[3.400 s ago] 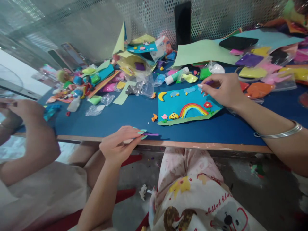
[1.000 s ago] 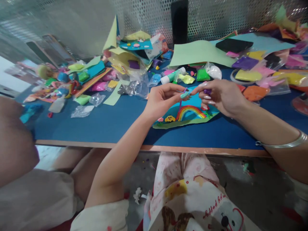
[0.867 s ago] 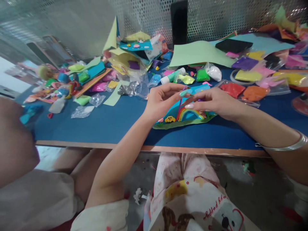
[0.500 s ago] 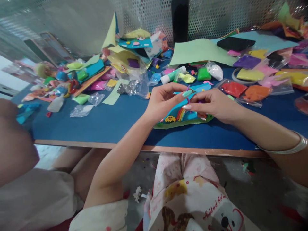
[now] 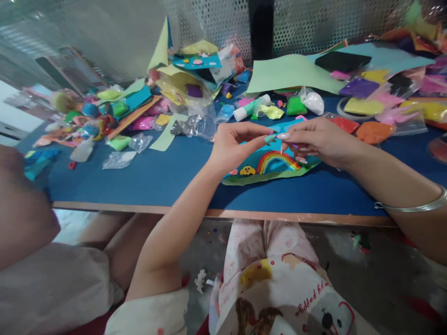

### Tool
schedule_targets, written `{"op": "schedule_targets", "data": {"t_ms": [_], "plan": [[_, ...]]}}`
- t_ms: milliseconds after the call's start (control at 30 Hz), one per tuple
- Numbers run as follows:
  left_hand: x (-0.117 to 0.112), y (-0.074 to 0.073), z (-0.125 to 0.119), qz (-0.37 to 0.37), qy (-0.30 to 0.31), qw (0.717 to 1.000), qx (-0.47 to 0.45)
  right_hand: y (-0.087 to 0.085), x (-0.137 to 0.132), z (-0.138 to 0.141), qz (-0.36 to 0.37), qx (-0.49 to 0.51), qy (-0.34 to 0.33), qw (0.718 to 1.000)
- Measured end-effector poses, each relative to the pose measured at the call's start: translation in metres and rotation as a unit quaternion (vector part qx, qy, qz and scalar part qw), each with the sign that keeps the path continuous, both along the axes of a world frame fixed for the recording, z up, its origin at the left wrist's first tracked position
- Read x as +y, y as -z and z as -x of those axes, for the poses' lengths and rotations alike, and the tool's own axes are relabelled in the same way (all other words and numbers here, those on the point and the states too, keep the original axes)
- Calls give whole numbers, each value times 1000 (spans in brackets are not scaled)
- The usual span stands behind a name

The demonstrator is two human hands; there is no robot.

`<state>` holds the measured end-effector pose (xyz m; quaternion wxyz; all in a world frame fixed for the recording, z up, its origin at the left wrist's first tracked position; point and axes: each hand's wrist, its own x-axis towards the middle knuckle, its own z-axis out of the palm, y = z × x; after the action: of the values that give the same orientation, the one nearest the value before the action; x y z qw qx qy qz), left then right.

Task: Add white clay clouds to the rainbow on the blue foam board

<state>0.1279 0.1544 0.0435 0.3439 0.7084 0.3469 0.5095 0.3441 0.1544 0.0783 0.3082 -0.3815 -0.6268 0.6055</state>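
Over a blue clay picture [image 5: 244, 160], my left hand [image 5: 230, 144] and my right hand [image 5: 321, 139] meet at the fingertips. My left thumb and forefinger pinch a tiny bit of purple clay [image 5: 271, 132]. More purple clay shows under the curled fingers of my right hand, whose thumb and forefinger are also pressed together. Fingers hide most of the clay's shape. Below them the picture bears a clay rainbow [image 5: 275, 159], a yellow clay figure [image 5: 247, 170] and a green lower edge [image 5: 265, 178]; my hands cover part of its upper area.
A glue stick [image 5: 252, 108], a green clay packet [image 5: 296, 106] and a white clay packet [image 5: 313, 103] lie beyond my hands. Red and orange clay [image 5: 374, 133] sits at right. Green paper [image 5: 293, 77] lies behind. Another person's arm [image 5: 24, 200] is at left.
The purple strip that stuck out between my fingers is now mostly hidden. My right hand has risen slightly and shifted right, uncovering more of the rainbow.
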Motion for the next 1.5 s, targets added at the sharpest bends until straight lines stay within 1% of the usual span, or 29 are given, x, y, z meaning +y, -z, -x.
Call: {"op": "schedule_targets", "data": {"t_ms": [100,233,400,533,633,733,800,867,933,967,1000,1033,1067,1100,1167,1233,1300,1333,1400,1500], "plan": [[-2,1,0,-1,5,1000,3,-1,-1,-1,5,3,1,1000],[-1,2,0,-22,21,999,13,0,0,-3,-16,-13,9,1000],[1,3,-1,-45,21,998,40,2,5,-4,-41,-36,-14,998],[0,2,-1,-73,18,995,61,4,6,-4,-51,-47,-10,998],[0,1,-1,-72,10,994,82,3,6,-4,-54,-57,-2,997],[-1,-3,1,-73,11,993,89,2,5,-5,-55,-65,1,996],[-8,-8,2,-78,11,993,92,0,5,-6,-53,-51,2,997],[-21,-12,4,-76,10,992,103,-1,7,-9,-55,-28,12,998],[-41,-10,5,-53,12,990,129,-2,9,-11,-65,-14,28,997],[-52,-7,6,-42,14,987,151,-2,10,-12,-71,-14,34,997],[-62,-3,6,-39,12,984,174,-2,10,-12,-78,-18,39,996],[-72,2,6,-57,21,979,197,-1,11,-12,-84,-28,41,995],[-81,8,7,-105,27,969,221,0,11,-12,-91,-38,42,994],[-88,13,7,-150,-2,953,263,0,11,-11,-96,-48,41,993],[-99,20,9,-226,-58,910,342,2,10,-10,-110,-60,37,991],[-108,22,10,-269,-101,870,400,4,9,-10,-124,-67,28,990],[-117,21,10,-291,-122,848,426,5,9,-10,-140,-75,23,987],[-121,21,10,-296,-129,843,431,5,9,-10,-148,-80,23,985],[-130,22,8,-299,-129,842,431,5,9,-11,-162,-92,23,982],[-142,28,6,-303,-105,846,425,4,10,-11,-179,-110,27,977]]}}
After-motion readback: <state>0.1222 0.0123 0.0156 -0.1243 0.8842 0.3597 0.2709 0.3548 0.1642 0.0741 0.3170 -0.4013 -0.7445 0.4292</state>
